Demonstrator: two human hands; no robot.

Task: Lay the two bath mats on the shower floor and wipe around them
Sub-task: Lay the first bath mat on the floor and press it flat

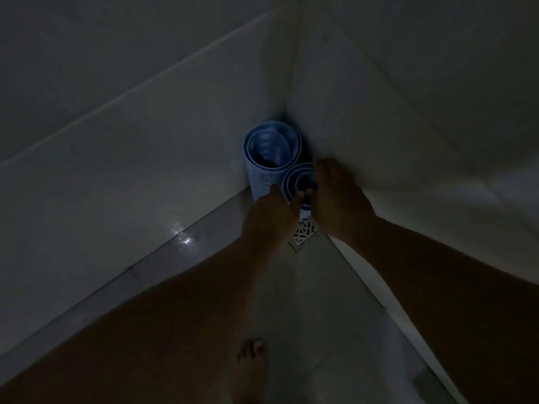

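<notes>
The shower floor [335, 301] is gleaming wet. Two rolled mats are standing in its corner: larger mat [269, 158] behind, smaller mat [300, 185] beside the drain [304, 233]. Left hand [271, 214] and right hand [338, 196] are reaching around the smaller roll; grip unclear in the dimness. It may slip or topple.

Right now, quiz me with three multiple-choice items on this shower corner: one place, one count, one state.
1. Where do the rolled bath mats stand?
A. in the wall corner
B. flat across the floor
C. hung on the wall

2. How many blue rolls show?
A. one
B. two
C. four

3. What state is the nearer roll in?
A. unrolled
B. folded flat
C. rolled, upright

Answers: 1 A, they stand where the two tiled walls meet, behind the floor drain. 2 B, two spiral ends show. 3 C, the left hand and right hand reach its spiral top.
</notes>
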